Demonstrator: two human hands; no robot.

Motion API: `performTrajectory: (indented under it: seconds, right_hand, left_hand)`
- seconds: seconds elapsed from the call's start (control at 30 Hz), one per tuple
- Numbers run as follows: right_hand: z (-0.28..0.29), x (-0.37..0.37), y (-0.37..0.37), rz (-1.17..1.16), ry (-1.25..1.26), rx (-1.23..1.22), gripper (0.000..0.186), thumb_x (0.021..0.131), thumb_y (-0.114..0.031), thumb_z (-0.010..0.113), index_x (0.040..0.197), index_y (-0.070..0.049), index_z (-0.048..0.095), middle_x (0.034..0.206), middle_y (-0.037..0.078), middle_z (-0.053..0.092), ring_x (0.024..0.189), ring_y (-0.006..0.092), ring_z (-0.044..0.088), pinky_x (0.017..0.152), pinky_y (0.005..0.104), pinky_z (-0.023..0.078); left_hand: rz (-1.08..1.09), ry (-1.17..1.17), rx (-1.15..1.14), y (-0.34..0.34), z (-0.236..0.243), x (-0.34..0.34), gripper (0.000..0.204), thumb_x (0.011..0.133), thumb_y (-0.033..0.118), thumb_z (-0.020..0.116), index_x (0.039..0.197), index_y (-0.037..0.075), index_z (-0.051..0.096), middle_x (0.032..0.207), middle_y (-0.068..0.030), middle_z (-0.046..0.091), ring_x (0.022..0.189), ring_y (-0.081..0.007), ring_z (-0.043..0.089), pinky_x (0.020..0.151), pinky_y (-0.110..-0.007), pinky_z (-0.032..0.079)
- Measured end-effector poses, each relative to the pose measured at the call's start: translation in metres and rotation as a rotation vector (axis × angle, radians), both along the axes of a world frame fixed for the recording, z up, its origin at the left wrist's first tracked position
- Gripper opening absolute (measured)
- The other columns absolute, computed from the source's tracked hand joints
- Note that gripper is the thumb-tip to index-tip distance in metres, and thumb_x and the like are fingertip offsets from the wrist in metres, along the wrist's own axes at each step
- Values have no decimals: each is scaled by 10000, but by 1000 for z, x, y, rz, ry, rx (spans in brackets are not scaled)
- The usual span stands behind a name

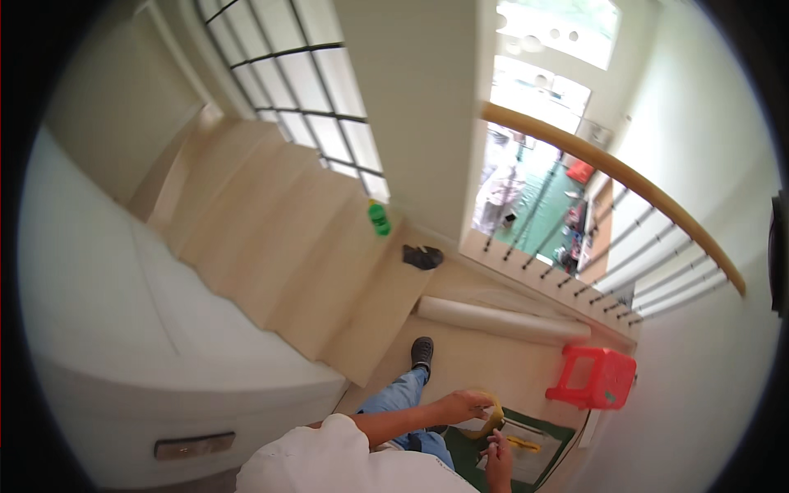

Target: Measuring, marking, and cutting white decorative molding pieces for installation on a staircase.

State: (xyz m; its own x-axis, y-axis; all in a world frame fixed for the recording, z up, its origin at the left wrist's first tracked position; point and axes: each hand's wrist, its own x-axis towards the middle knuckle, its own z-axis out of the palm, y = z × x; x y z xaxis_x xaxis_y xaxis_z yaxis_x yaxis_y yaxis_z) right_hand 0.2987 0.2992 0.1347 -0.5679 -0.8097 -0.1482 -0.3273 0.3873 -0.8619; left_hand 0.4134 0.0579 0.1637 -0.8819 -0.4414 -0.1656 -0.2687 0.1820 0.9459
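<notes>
My left hand (465,405) reaches in from the lower middle, its fingers closed around a roll of yellow tape (495,417). Just below the roll is my right hand (498,462), fingers curled and drawn together. Whether a strip of tape or something else is between them is too small to make out. Beneath both hands lies a green sheet (562,434) with a pale board (538,470) on it. A small yellow tool (524,444) rests on that board beside my right hand; its exact kind is not clear.
A red plastic stool (610,378) stands at the right by the wall. A long pale roll (501,319) lies beyond my foot. Wooden stairs (288,238) rise to the left, with a green bottle (379,219) and dark cloth-like item (422,256) on them. A curved-handrail balustrade (625,177) borders the drop.
</notes>
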Motion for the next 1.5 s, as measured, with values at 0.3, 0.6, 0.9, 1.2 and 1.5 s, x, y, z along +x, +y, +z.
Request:
performTrajectory:
  seconds: [0.3,0.6,0.9,1.2,1.5]
  right_hand:
    - [74,73,-263,408,-338,239,128,943,-94,678,1033,-2,677,752,17,641,557,80,534,519,256,442]
    - [151,139,-492,251,-527,-25,240,966,-245,691,826,-87,576,583,-41,460,415,58,413,359,231,299]
    - [197,215,-687,500,-629,-34,288,963,-266,701,1032,13,677,590,-24,514,425,54,427,400,229,292]
    - [225,301,-790,730,-618,131,226,963,-211,690,999,9,654,633,2,575,478,66,511,429,223,388]
    - [253,371,-859,1313,-516,484,117,947,-100,706,993,2,671,730,0,630,559,75,557,507,250,454]
  left_hand:
    - [348,33,-149,-150,77,136,403,883,359,742,1145,57,696,996,-185,735,912,-358,717,820,-422,550]
    - [1125,-150,-224,-276,53,313,113,988,133,605,1038,73,687,780,-90,723,761,-249,729,722,-357,554]
    - [1358,333,83,-380,106,366,312,1014,156,628,1291,17,589,1059,-103,729,965,-148,681,867,-295,525]
    - [1330,58,193,-501,190,391,364,931,257,745,1211,45,649,890,-46,656,809,-108,570,754,-257,476]
    - [1565,496,581,-480,223,450,321,879,106,796,1134,-33,658,1053,-61,716,1008,-133,682,907,-284,552]
